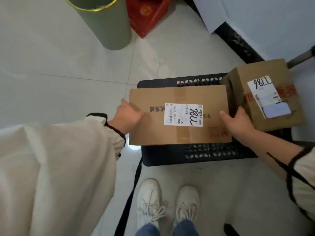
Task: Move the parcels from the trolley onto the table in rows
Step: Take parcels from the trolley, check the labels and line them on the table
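A flat brown parcel with a white label lies on the black perforated trolley deck. My left hand grips its left edge, thumb on top. At the parcel's right edge my right hand holds it, thumb on the top face and fingers down the side. A second, taller brown parcel with a white label stands on the trolley's right part, just beyond my right hand.
A green round bin and a red box stand on the tiled floor behind the trolley. A white surface with a dark edge fills the top right. My white shoes are just in front of the trolley.
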Demonstrator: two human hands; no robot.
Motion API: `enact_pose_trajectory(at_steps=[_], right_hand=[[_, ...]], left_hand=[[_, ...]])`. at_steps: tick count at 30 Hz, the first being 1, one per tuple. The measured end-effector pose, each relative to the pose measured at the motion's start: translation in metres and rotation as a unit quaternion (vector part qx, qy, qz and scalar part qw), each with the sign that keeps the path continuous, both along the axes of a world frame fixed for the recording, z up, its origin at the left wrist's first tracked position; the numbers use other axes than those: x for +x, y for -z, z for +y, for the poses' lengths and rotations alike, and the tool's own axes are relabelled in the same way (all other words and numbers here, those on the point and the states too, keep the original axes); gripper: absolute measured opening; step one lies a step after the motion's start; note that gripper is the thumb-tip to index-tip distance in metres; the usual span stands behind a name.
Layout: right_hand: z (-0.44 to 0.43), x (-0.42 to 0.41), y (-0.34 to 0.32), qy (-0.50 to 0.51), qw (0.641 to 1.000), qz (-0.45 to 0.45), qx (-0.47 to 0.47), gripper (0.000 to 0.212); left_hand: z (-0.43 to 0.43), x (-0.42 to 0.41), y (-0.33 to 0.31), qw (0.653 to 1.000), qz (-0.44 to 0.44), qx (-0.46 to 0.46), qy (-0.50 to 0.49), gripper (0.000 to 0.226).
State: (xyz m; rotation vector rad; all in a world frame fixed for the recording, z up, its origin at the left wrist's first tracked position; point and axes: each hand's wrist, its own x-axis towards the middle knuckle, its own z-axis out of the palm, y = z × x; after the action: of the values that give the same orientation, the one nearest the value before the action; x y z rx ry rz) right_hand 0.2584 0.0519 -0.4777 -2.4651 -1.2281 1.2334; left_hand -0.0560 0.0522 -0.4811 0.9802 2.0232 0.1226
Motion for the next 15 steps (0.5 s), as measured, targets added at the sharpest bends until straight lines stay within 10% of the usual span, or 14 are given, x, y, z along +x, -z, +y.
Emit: enact_pose_trajectory(at_steps=[7, 15], right_hand=[[0.007, -0.004, 0.011, 0.102, 0.976, 0.162, -0.106, 0.059], [0.023, -0.022, -0.119, 0.098, 0.971, 0.202, -0.086, 0.043]], left_hand=[[-0.008, 0.0, 0.017, 0.996, -0.04, -0.051, -0.058, 0.029], [0.016, -0.031, -0.133, 1.0, -0.004, -0.004, -0.023, 0.009]])
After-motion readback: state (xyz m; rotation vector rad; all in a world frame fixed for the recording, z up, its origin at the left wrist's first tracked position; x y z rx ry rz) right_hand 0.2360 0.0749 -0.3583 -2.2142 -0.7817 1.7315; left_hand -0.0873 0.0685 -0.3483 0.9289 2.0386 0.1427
